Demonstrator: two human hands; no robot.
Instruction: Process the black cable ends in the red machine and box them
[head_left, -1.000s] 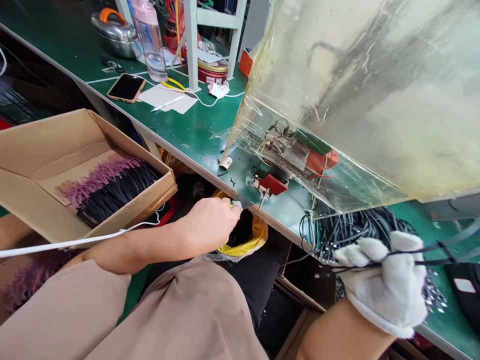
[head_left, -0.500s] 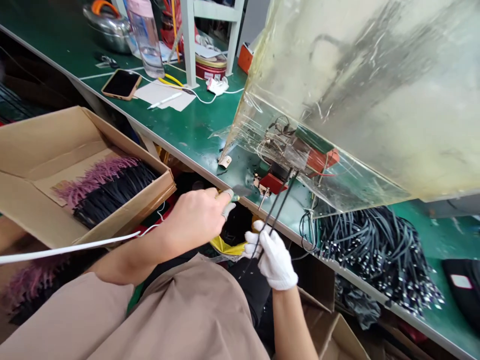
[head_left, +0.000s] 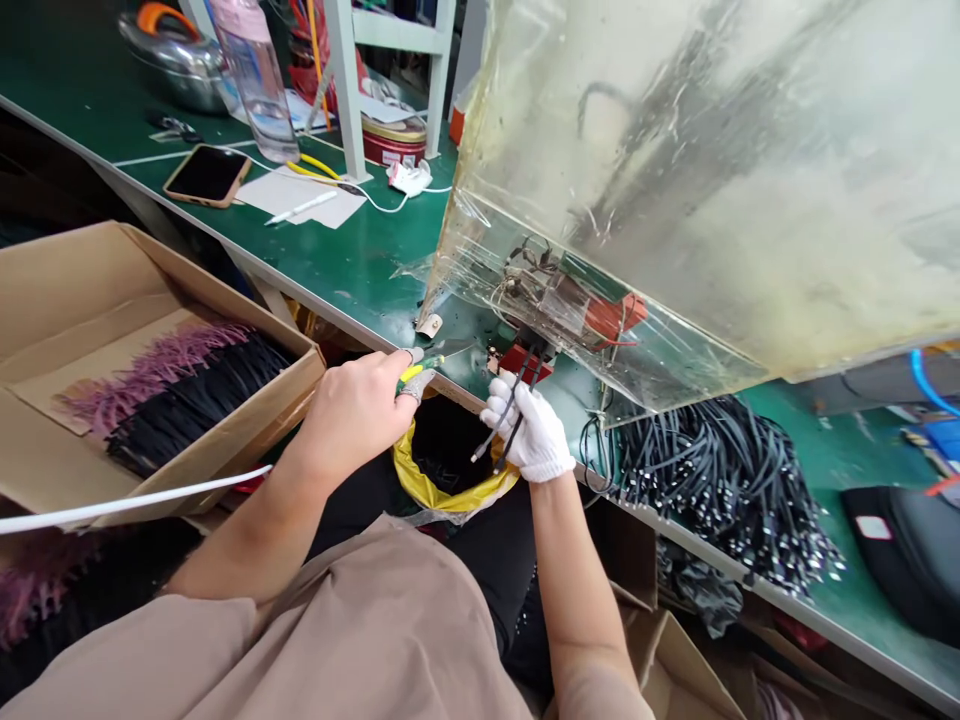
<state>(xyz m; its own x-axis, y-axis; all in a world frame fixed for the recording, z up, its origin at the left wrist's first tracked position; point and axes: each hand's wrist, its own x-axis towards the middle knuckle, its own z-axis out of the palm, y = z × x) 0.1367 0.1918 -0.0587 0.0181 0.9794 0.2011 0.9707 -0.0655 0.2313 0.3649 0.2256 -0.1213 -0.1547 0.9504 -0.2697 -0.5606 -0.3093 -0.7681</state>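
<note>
- Bare left hand (head_left: pixel 352 415) grips yellow-handled pliers (head_left: pixel 420 369) above the yellow bag (head_left: pixel 420 478).
- Gloved right hand (head_left: pixel 531 437) clamps black cords (head_left: pixel 504 415), just beside them.
- Label (head_left: pixel 874 527) on black pouch (head_left: pixel 907 570), right of the bag: unreadable.

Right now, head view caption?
Bare left hand grips yellow-handled tool; white-gloved right hand holds black cables over yellow bag.

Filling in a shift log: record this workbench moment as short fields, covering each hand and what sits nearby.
Left hand: bare, holding a yellow-handled tool
Right hand: white-gloved, holding black cables
Below hands: yellow plastic bag
On bench: green workbench, heaped black cable bundle
Left side: cardboard box of black and purple strands
</note>
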